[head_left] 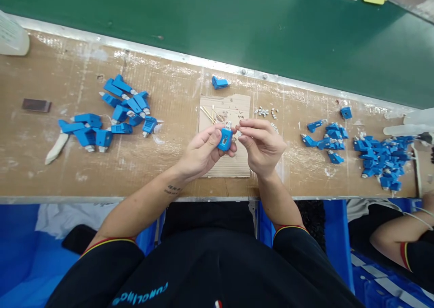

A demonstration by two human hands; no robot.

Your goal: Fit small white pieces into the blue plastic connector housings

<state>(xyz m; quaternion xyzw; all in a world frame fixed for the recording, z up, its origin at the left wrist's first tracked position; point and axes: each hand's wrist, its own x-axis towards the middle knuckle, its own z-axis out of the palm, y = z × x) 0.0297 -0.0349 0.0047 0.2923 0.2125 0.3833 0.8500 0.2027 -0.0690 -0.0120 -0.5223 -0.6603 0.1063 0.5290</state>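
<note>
My left hand is closed round a small blue plastic connector part, held upright over a piece of cardboard. My right hand is just to its right, fingertips pinched together at the top of the part on something too small to make out. On the cardboard lie thin wooden sticks and tiny white bits.
A group of blue parts with white tips lies at left, a bigger heap of blue parts at right. Small grey pieces sit behind the cardboard. A green belt runs along the back. Another person's arm shows at lower right.
</note>
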